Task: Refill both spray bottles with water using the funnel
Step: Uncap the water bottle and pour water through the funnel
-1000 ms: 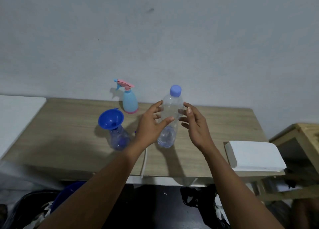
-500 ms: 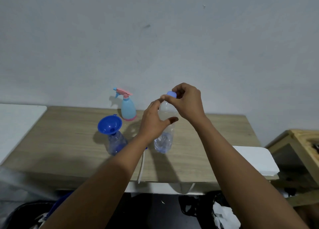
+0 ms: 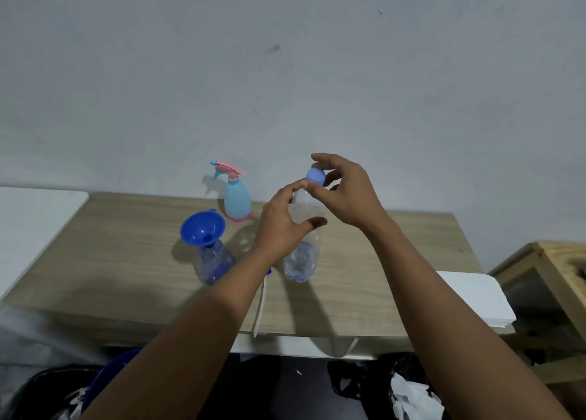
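Far left, a white surface (image 3: 35, 216) butts against the wooden table (image 3: 133, 261). On the table, left of centre, a clear spray bottle body (image 3: 215, 266) stands upright w/ the blue funnel (image 3: 203, 228) seated in its neck, tilted a bit. Behind it, near the wall, the light-blue spray bottle (image 3: 237, 202) stands w/ its pink trigger head on, nozzle pointing left. A thin white tube (image 3: 260, 305) lies on the table just right of the clear body, reaching past the front edge. Next, the left hand (image 3: 282, 226) wraps the upper part of the clear water bottle (image 3: 301, 261), thumb in front, fingers curled round; bottle base rests on the table, some water in the bottom. The right hand (image 3: 345, 194) is above it, fingertips pinched round the blue cap (image 3: 315, 176); can't tell if the cap is loose or tight. Far right, a white block (image 3: 475, 299) sits on the table corner, overhanging it, w/ a wooden frame (image 3: 551, 261) beyond.
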Demonstrator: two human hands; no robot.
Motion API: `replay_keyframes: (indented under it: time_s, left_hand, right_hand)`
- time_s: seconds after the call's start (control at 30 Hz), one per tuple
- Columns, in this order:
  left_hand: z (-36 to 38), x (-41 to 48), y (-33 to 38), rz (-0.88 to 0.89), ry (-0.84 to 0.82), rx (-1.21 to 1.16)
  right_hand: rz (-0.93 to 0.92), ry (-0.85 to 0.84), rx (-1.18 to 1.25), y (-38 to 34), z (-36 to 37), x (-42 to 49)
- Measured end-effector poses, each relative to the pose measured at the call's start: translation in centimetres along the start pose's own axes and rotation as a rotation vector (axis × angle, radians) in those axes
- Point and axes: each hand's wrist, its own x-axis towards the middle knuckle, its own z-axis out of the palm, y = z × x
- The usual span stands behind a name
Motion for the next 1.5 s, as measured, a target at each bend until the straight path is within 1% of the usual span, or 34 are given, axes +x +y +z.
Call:
replay_keyframes:
  time_s: [0.1,0.17,0.33,0.4,0.53,0.67,0.77,0.97,1.03,1.1,1.17,1.2,1.3,1.4,1.5]
  left_hand:
    - [0.0,-0.1,-0.2,-0.011,0.001,0.009]
    - [0.1,-0.1,-0.2,-0.007,0.016,0.006]
    - [0.1,-0.1,-0.1,-0.003,0.041,-0.015]
    - [0.2,-0.2,-0.1,-0.003,0.034,-0.016]
    - [0.2,-0.2,0.0,-0.010,0.035,0.006]
    - [0.1,-0.1,-0.1,-0.012,0.031,-0.007]
    - [0.3,-0.2,-0.1,-0.013,0.030,-0.003]
    - [0.2,-0.2,-0.1,-0.006,0.026,-0.032]
    - [0.3,-0.3,-0.2,0.003,0.028,-0.030]
    - [0.4,-0.2,-0.3,0.011,0.040,-0.032]
    - [0.4,-0.1,-0.6,0.019,0.047,-0.037]
    - [0.4,-0.1,-0.8,0.028,0.049,-0.040]
    - [0.5,-0.2,-1.0,0.040,0.050,-0.043]
    - [0.6,-0.1,-1.1,0.036,0.056,-0.043]
    - [0.6,0.0,-1.3,0.028,0.052,-0.049]
  right_hand:
    - [0.017,0.110,0.038,0.0,0.8,-0.1]
    - [-0.001,0.097,0.047,-0.1,0.8,-0.1]
    - [-0.029,-0.028,0.026,0.0,-0.5,-0.6]
    - [-0.019,-0.003,0.011,-0.2,-0.4,-0.7]
    - [0.007,0.119,0.012,-0.7,0.6,-0.8]
    - [0.019,0.091,0.048,-0.9,0.4,-0.9]
    - [0.023,0.125,0.001,-0.8,0.3,-0.8]
    - [-0.009,0.114,-0.007,-1.3,-0.1,-0.7]
    - [-0.014,0.171,0.037,-1.3,-0.6,-0.6]
    - [0.014,0.279,0.107,-0.5,-0.8,-0.6]
    - [0.093,0.350,0.093,2.0,-0.5,-1.3]
    - [0.161,0.354,0.058,3.9,0.0,-2.1]
    - [0.374,0.258,-0.037,10.3,2.8,-6.3]
    - [0.553,0.055,-0.103,15.0,6.1,-11.4]
    - [0.629,-0.095,-0.127,16.8,8.6,-14.2]
